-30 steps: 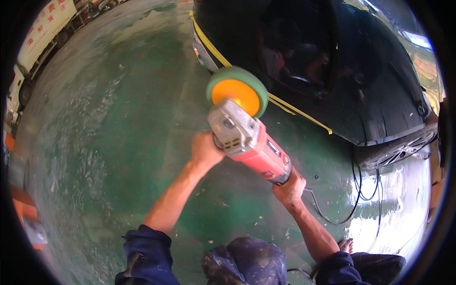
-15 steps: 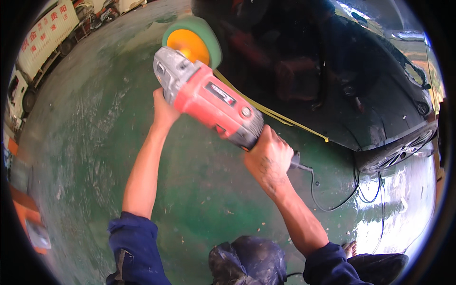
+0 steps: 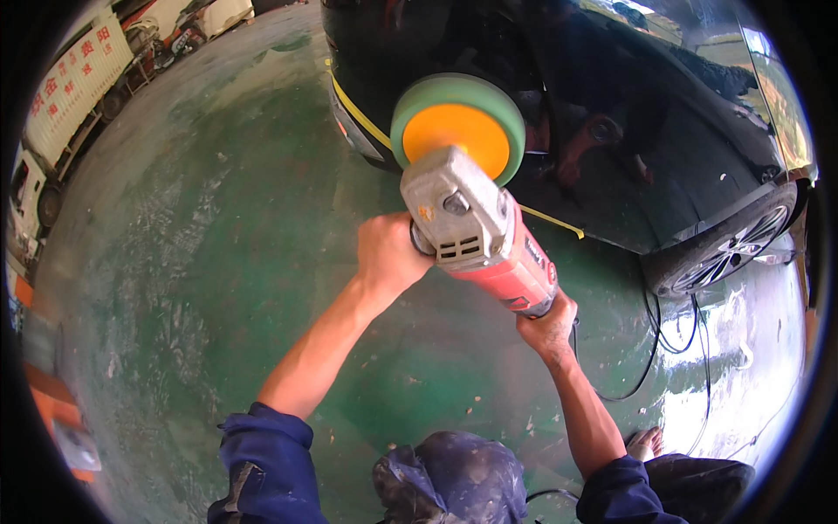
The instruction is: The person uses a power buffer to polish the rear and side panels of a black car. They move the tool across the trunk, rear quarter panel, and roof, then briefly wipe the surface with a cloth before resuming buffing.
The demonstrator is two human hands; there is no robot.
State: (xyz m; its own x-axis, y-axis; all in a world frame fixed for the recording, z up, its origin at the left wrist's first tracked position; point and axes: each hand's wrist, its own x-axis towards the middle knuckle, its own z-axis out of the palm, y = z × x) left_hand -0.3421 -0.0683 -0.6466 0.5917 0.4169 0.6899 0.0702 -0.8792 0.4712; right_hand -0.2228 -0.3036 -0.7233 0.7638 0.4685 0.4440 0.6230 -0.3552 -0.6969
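A red and grey power polisher (image 3: 497,275) is held in front of me in both hands. My left hand (image 3: 390,251) is closed round its side handle, beside the grey gear head; the fist mostly hides that handle. My right hand (image 3: 548,325) wraps the rear end of the red body. At the far end is a round green foam pad (image 3: 456,90) with an orange backing plate (image 3: 458,131). The pad overlaps the glossy black car (image 3: 663,113) at its lower body; whether it touches the paint I cannot tell. Yellow masking tape (image 3: 360,113) runs along the car's lower edge.
The car's wheel (image 3: 738,249) stands at the right, with black cables (image 3: 653,367) looping over the green floor (image 3: 218,288) beneath it. A white truck (image 3: 83,79) is at the far left, an orange object (image 3: 54,393) at the left edge. My foot (image 3: 646,444) shows lower right.
Both hands have swung the polisher to the right. Its head is tilted up, and the pad has moved from the car's left edge onto its dark panel. More of the tape shows at left.
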